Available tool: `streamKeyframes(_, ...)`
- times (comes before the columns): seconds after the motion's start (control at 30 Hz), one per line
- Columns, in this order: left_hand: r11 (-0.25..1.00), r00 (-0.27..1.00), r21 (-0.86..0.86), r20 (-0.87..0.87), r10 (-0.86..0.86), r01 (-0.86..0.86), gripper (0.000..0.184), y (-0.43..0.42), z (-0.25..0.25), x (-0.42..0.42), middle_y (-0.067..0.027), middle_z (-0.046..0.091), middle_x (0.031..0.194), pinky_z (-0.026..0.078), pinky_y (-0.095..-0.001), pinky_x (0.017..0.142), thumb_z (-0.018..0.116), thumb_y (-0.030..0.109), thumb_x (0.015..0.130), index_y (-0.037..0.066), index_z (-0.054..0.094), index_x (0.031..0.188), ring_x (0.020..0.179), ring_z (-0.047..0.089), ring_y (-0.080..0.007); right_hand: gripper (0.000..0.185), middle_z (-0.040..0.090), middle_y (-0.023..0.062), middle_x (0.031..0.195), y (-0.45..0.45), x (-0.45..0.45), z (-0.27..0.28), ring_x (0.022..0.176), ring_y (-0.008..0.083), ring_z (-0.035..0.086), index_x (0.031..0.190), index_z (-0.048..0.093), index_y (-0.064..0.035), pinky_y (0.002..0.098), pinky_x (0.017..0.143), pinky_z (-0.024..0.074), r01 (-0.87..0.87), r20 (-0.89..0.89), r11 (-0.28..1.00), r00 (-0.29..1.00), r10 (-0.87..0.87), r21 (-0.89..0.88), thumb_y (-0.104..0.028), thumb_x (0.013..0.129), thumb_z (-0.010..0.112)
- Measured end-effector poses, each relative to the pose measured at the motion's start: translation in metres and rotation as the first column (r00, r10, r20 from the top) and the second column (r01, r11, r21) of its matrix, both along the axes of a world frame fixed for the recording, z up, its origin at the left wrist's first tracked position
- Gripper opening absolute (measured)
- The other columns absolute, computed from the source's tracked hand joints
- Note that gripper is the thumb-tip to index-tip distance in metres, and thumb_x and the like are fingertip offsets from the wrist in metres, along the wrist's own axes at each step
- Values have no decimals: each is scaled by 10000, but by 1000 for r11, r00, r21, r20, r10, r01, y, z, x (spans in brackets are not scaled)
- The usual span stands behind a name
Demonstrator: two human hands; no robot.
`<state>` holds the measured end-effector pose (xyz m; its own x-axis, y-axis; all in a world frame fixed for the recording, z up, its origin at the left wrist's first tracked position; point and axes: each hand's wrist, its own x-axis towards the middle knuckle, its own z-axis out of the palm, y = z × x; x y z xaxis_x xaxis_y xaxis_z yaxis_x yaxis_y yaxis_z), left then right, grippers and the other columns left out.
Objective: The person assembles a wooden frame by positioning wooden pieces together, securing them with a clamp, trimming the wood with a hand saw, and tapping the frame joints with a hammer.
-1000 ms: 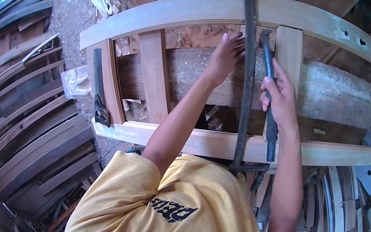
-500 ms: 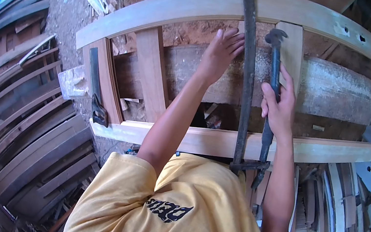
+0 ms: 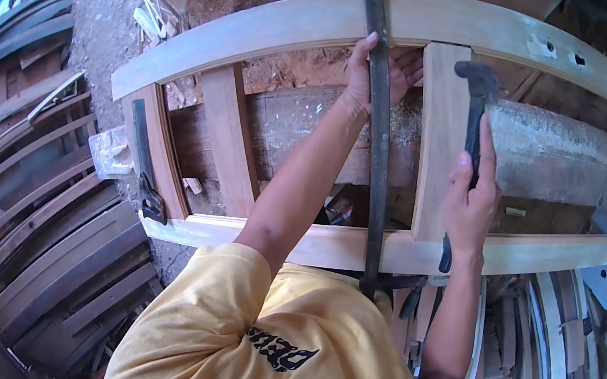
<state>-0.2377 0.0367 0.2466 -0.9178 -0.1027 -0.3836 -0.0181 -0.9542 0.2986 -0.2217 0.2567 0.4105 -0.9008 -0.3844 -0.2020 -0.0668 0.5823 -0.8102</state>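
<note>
My left hand (image 3: pixel 375 80) is around the dark bar of a long bar clamp (image 3: pixel 380 134), thumb on one side and fingers on the other. The bar lies across a curved wooden frame (image 3: pixel 267 25), its upper jaw over the far rail and its lower end at the near rail. My right hand (image 3: pixel 472 207) grips a hammer (image 3: pixel 479 99) by its dark handle, head pointing up and away from me. Beneath the hammer, a pale wooden slat (image 3: pixel 436 140) spans the two rails. Another slat (image 3: pixel 230 136) crosses the frame farther left.
A dark-bladed tool, perhaps a try square (image 3: pixel 142 145), lies on the frame's left end. The frame rests over a thick weathered timber (image 3: pixel 569 159). Curved boards (image 3: pixel 61 228) are stacked at left, and more wood strips (image 3: pixel 560 348) at right.
My left hand has gone from beside the clamp bar to around it, and the bar sits farther left. The hammer has shifted right with my right hand. The view has moved slightly.
</note>
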Motion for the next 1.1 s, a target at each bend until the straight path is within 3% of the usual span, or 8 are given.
streamKeyframes(0.13, 998, 1000, -70, -10, 1, -2, 1136, 3, 11, -2, -259, 431, 1568, 313, -458, 1257, 600, 744, 812, -96, 383, 1545, 1442, 443, -368, 528, 733, 253, 971, -13, -38, -7, 650, 179, 575, 1635, 436, -230, 356, 650, 507, 45, -54, 998, 998, -42, 53, -176, 1115, 513)
streamKeyframes(0.33, 996, 1000, -85, 20, 19, -17, 1172, 6, 10, -2, -269, 423, 1577, 301, -460, 1276, 611, 752, 798, -117, 368, 1546, 1463, 427, -368, 520, 715, 258, 938, -19, -78, -56, 633, 420, 585, 1622, 424, -380, 443, 682, 545, -57, -270, 994, 959, 80, 93, -264, 1122, 509)
streamKeyframes(0.43, 997, 998, -74, 61, 34, -30, 1144, 5, 10, -2, -270, 445, 1560, 290, -466, 1284, 617, 730, 803, -117, 386, 1537, 1468, 425, -371, 515, 740, 260, 1070, -17, -75, -37, 648, 404, 633, 1616, 436, -377, 459, 689, 545, -33, -175, 996, 983, 48, 85, -267, 1120, 520)
streamKeyframes(0.57, 998, 999, -54, 25, 41, -40, 1109, 3, 1, -1, -267, 461, 1548, 275, -472, 1294, 626, 698, 807, -115, 403, 1528, 1469, 424, -381, 511, 755, 225, 1076, -8, -71, -50, 632, 343, 642, 1621, 438, -341, 435, 687, 561, -39, -172, 998, 984, 48, 52, -249, 1124, 511)
streamKeyframes(0.67, 999, 999, -5, 4, 51, -51, 1035, 4, 3, 2, -292, 446, 1558, 288, -502, 1283, 643, 620, 838, -131, 411, 1512, 1469, 427, -394, 515, 735, 116, 839, 2, -77, -48, 565, 194, 583, 1644, 419, -294, 352, 589, 532, -64, -144, 995, 987, 74, 72, -265, 1136, 500)
streamKeyframes(0.73, 998, 998, -53, 63, 31, -28, 1067, 1, 11, 1, -253, 469, 1540, 260, -473, 1305, 638, 654, 810, -119, 418, 1513, 1467, 425, -384, 516, 593, 21, 705, 4, -68, -8, 536, 91, 513, 1654, 409, -275, 276, 513, 461, 146, 333, 988, 935, -121, -53, -307, 1145, 490)
streamKeyframes(0.77, 1000, 999, -29, 48, 7, -5, 1022, 0, 11, 2, -242, 465, 1547, 258, -480, 1301, 635, 643, 830, -84, 433, 1518, 1473, 420, -384, 505, 445, -30, 673, 7, -60, -6, 536, 42, 437, 1663, 387, -280, 220, 452, 375, 222, 337, 972, 924, -183, -82, -296, 1161, 443)
streamKeyframes(1.1, 994, 999, -105, 52, -13, 18, 992, 8, 6, 9, -234, 496, 1550, 330, -470, 1240, 583, 661, 865, -43, 427, 1546, 1380, 514, -352, 509, 420, -12, 689, 59, -67, -31, 480, 43, 365, 1677, 333, -257, 206, 413, 356, 555, 756, 804, 615, -223, -214, -284, 1173, 402)
